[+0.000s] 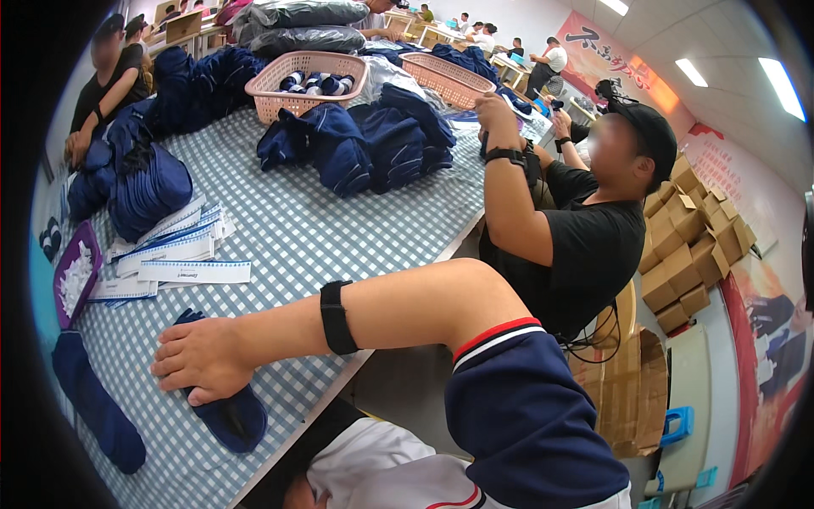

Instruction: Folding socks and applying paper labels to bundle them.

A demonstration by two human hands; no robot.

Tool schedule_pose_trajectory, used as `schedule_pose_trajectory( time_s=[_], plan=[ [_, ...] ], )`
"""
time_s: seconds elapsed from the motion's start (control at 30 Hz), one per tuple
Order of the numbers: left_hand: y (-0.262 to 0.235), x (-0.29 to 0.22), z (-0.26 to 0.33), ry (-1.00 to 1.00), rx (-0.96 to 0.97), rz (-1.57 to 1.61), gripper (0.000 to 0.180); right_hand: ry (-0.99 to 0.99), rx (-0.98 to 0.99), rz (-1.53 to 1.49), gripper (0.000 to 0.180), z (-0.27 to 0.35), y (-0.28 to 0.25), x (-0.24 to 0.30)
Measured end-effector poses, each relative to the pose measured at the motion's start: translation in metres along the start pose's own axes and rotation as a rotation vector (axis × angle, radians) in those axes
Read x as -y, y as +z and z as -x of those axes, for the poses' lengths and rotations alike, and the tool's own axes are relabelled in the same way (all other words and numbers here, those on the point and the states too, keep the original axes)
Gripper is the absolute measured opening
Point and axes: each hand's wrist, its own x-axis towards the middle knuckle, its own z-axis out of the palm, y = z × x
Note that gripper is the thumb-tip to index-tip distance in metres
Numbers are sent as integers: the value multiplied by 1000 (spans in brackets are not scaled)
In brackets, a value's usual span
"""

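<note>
Sock under the palm: We are holding a navy sock [237, 424] flat on the checked desk [314, 225], near its front edge.
Right hand: Our right hand [203, 360] is resting palm down on the sock, fingers slightly spread, pinching nothing.
Left hand: It is lying out of view, so we cannot tell its state.
Bundles done: White-banded navy bundles [326, 85] are sitting in the near pink basket [270, 103]; we are judging these finished.
Work left: Our sock is lying unrolled with no band showing, so this piece is probably at an early stage; the loose heaps are suggesting plenty more.
Flat socks: We are counting two, the other navy sock [97, 403] lying apart to the left.
Baskets: Two, a far pink basket [462, 92] standing beyond the first.
Sock heaps: At least two, a centre heap [339, 153] and a left heap [140, 187], their pieces overlapping past counting.
Paper strips: Several paper strips [195, 271] are overlapping beyond the hand.
Tray: One purple tray [95, 251] is holding uncountable small white pieces [75, 278].
</note>
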Motion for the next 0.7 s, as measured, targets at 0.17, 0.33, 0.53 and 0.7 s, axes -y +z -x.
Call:
schedule_pose_trajectory(
  time_s=[0.17, 0.33, 0.53, 0.7],
  plan=[
    [-84, -52, 11, -123, 588, 341, 45, 26, 39, -40, 52, -1, -2, 3],
    [-142, -79, 41, -64, 393, 504, 46, 18, 64, -32, 52, -5, -2, 2],
    [-214, -58, 32, 515, 458, 329, 64, 61, 90, -39, 54, 4, -1, -3],
    [-280, -66, -1, 820, 389, 460, 47, 80, 53, -41, 55, 13, -6, -2]
  ],
)
